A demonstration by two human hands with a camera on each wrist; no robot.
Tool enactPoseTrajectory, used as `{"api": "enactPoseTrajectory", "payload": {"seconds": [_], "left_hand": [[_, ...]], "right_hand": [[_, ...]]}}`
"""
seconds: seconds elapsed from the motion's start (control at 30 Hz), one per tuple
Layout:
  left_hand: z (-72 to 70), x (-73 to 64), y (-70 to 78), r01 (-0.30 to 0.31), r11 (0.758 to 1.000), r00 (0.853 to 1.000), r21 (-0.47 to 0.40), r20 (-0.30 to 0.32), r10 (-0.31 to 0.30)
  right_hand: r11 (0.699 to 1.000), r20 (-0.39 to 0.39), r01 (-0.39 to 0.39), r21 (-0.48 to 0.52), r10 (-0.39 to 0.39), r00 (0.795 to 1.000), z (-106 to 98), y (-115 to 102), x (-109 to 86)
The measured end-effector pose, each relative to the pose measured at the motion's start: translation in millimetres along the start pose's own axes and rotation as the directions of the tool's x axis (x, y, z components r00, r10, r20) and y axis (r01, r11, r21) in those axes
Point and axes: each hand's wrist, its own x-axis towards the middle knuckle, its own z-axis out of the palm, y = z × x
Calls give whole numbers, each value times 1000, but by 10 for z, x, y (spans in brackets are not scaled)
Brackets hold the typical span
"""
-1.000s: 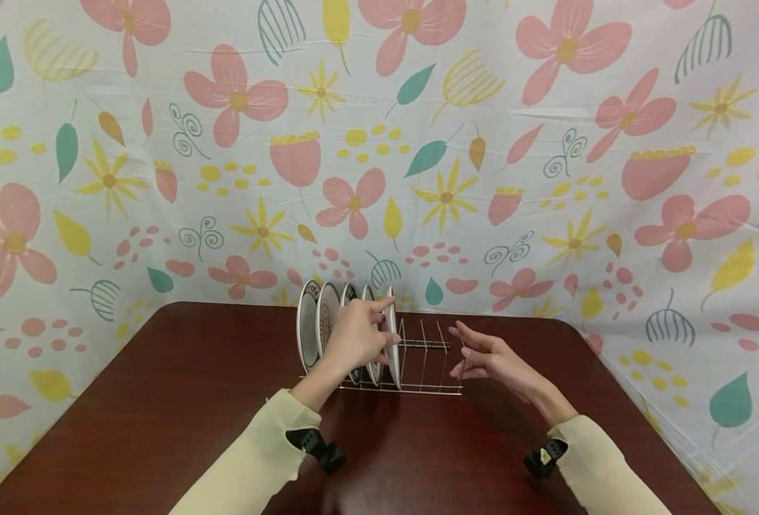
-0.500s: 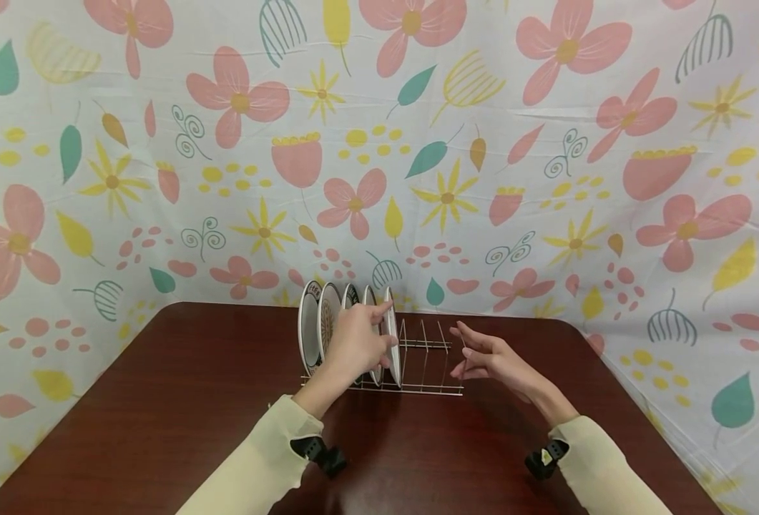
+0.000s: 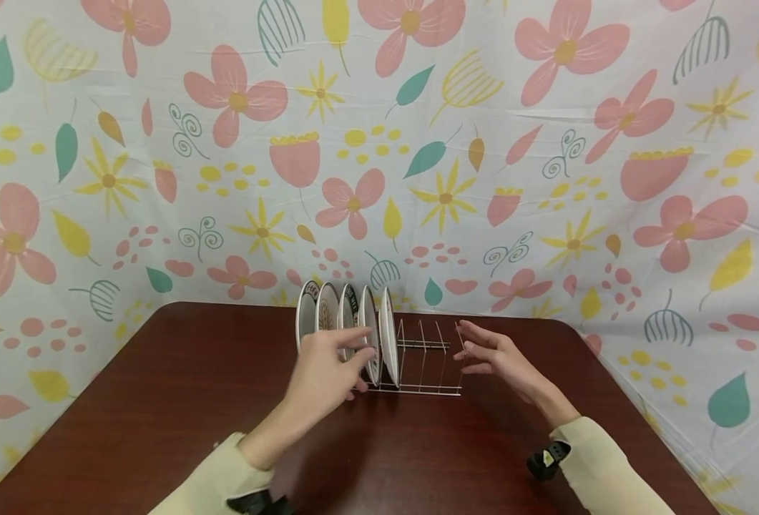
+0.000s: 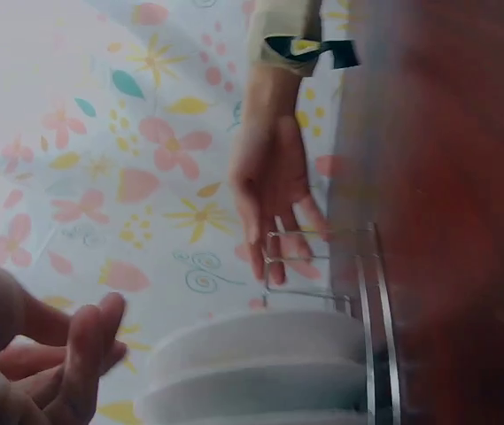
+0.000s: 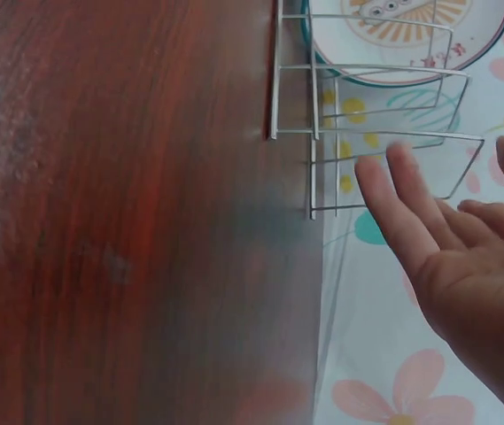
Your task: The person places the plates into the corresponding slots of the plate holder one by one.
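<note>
Several round plates with dark rims and printed patterns stand on edge in the left part of a wire plate rack. The rightmost plate leans slightly and turns its printed face to the right wrist camera. In front of the plates is my left hand, fingers loosely bent and holding nothing, hiding the lower parts of some plates. Beside the rack's right end, my right hand has its fingers extended, fingertips right at the end wire; in the right wrist view nothing lies in its palm.
The rack stands toward the back of a dark red-brown wooden table. Upright wire dividers form bare slots to the right of the plates. A flowered cloth hangs close behind the table. Each wrist carries a black strap.
My left hand has come away from the rightmost plate, back toward me and to the left. My right hand's fingers have loosened slightly at the rack's end. The plates stay in their slots.
</note>
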Motion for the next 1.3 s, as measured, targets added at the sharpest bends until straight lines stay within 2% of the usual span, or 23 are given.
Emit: {"api": "enactPoseTrajectory", "payload": {"seconds": [0.07, 0.17, 0.23, 0.3, 0.47, 0.53, 0.6, 0.73, 0.87, 1.07, 1.3], "left_hand": [[-148, -115, -58, 1, 999, 998, -39, -55, -3], [-370, -258, -194, 41, 997, 989, -67, -138, -50], [-485, -315, -330, 85, 994, 982, -70, -163, -95], [-549, -355, -469, 147, 987, 975, -61, -160, -155], [-514, -425, -707, 278, 955, 950, -102, -115, -289], [-484, -450, -762, 303, 946, 943, -116, -104, -315], [-470, -463, -815, 324, 942, 940, -86, -83, -331], [-459, -425, -938, 344, 939, 939, -6, -21, -344], [-429, -374, -1028, 358, 933, 933, -33, 40, -357], [-396, -308, -1080, 352, 933, 936, -76, 54, -349], [-420, -254, -1105, 356, 927, 935, -116, 56, -351]], "right_hand": [[1000, -48, -7, -4, 7, 999, -6, -17, 7], [1000, -88, -17, -14, 15, 996, -23, -47, 42], [1000, -93, -25, -19, 23, 995, -34, -65, 80], [999, -92, -41, -24, 38, 995, -36, -81, 117], [997, -82, -73, -35, 70, 994, 19, -102, 215], [996, -82, -81, -36, 78, 994, 60, -101, 247], [995, -85, -88, -37, 85, 993, 95, -104, 267], [993, -100, -111, -36, 107, 989, 135, -106, 286], [993, -95, -116, -38, 112, 989, 139, -110, 278], [993, -98, -113, -18, 111, 989, 115, -119, 219], [994, -90, -109, -26, 106, 990, 132, -100, 93]]}}
